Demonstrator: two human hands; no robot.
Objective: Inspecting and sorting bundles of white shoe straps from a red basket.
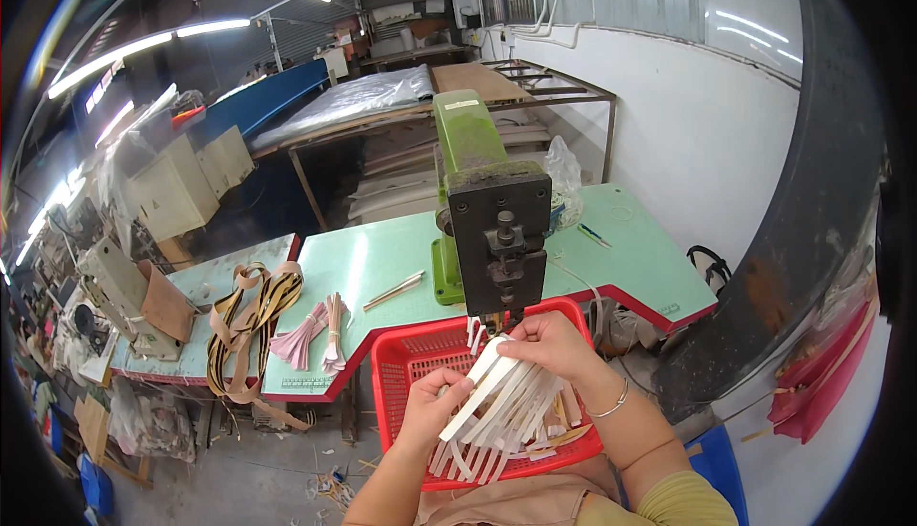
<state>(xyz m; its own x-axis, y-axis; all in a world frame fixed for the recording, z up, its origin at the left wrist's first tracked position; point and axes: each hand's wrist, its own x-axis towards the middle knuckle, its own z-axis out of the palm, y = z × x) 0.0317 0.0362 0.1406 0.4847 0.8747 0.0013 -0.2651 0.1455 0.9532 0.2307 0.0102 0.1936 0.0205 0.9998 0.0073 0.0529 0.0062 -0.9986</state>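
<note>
My left hand (435,407) grips the lower part of a fanned bundle of cream-white strips (497,402). My right hand (554,343) pinches the top ends of the same strips just under the head of a green and black punching machine (492,225). Both hands hover over a red plastic basket (401,354) on my lap, with several more strips lying inside it.
A light green table (363,258) with a red edge carries the machine, pink strip bundles (310,335), striped webbing (253,311), a metal rod (394,289) and a pen (594,234). Sewing machines stand at left. A dark pillar (793,239) rises at right.
</note>
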